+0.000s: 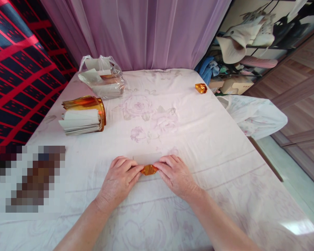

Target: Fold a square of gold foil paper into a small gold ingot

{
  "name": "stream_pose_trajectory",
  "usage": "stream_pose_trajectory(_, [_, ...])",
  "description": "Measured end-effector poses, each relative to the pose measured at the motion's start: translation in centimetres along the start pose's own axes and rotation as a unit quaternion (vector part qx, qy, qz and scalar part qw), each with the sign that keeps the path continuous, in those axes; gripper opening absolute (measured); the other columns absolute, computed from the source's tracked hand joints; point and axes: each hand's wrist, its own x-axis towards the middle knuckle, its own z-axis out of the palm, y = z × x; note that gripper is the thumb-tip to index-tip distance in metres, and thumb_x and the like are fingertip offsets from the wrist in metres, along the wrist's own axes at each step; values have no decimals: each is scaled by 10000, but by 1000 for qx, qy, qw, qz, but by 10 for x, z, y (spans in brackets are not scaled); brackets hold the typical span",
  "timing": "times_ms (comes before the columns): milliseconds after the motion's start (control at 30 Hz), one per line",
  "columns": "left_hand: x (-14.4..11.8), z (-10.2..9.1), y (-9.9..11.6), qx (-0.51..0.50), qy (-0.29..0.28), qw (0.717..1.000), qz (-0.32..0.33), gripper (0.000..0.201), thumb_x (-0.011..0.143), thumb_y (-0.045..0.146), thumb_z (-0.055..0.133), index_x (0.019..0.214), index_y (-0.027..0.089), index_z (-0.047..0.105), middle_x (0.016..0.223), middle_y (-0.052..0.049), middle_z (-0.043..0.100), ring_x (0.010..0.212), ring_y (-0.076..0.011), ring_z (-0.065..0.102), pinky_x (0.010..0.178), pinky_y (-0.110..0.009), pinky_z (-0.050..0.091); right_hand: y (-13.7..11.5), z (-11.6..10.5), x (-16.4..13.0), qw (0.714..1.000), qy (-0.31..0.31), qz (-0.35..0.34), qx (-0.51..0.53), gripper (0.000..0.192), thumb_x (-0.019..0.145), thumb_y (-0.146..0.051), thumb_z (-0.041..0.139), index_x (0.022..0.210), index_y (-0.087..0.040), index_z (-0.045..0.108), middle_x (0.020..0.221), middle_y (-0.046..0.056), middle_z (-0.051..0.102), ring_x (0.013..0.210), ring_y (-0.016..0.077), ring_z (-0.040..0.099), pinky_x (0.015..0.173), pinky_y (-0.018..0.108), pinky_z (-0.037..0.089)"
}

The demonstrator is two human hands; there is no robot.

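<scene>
Between my hands, at the near middle of the flowered cloth, is a small piece of shiny gold foil paper (149,169), folded and bulging in the middle. My left hand (122,174) pinches its left end, and my right hand (174,174) pinches its right end. A flat pale strip (149,158) lies just beyond the foil, between the fingertips. The tips of the fingers cover both ends of the foil. Farther off at the right edge sits a folded, ingot-shaped piece of gold foil paper (201,88).
On the left lie a stack of gold foil and white paper sheets (82,118) and, behind it, a clear plastic bag (102,78) of papers. A blurred-out item (35,179) is at the near left. Purple curtain (146,35) hangs behind; a shelf with shoes (264,33) stands right.
</scene>
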Motion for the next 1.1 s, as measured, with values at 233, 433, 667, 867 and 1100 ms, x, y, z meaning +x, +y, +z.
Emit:
stream_pose_trajectory(233, [2,0,0,-34,-4,999,-7,199,982,275,504,1002,249,700,889,-3,699,848,-167,581,844,-369,425,-1,2,-1,999,18,14,31,218,974,-232,497,1014,-236,711,925,56,650,848,194,564,772,351,467])
stream_pose_trajectory(433, [2,-1,2,-43,-11,998,-54,217,981,339,503,942,261,701,869,-5,690,869,-183,578,850,-372,407,-3,3,0,998,17,41,52,209,970,-244,495,966,-223,702,936,58,648,858,196,568,787,356,456])
stream_pose_trajectory(667, [2,-1,2,-51,-7,997,-58,184,980,322,512,925,256,673,844,18,712,855,-184,585,858,-386,372,-2,5,1,997,39,40,53,239,986,-259,462,935,-206,689,904,59,661,838,197,581,759,352,438])
stream_pose_trajectory(867, [1,-1,5,-39,-6,994,-102,234,970,350,508,818,237,645,816,9,687,845,-189,577,867,-396,363,-1,8,1,995,55,62,63,190,983,-263,466,927,-204,638,830,45,657,791,192,576,739,335,428])
stream_pose_trajectory(1100, [1,-4,8,-36,-12,991,-127,236,960,330,496,836,252,681,922,-15,668,901,-209,549,872,-409,364,-2,7,2,994,60,57,71,188,973,-214,474,867,-206,629,822,36,637,796,186,572,739,326,420])
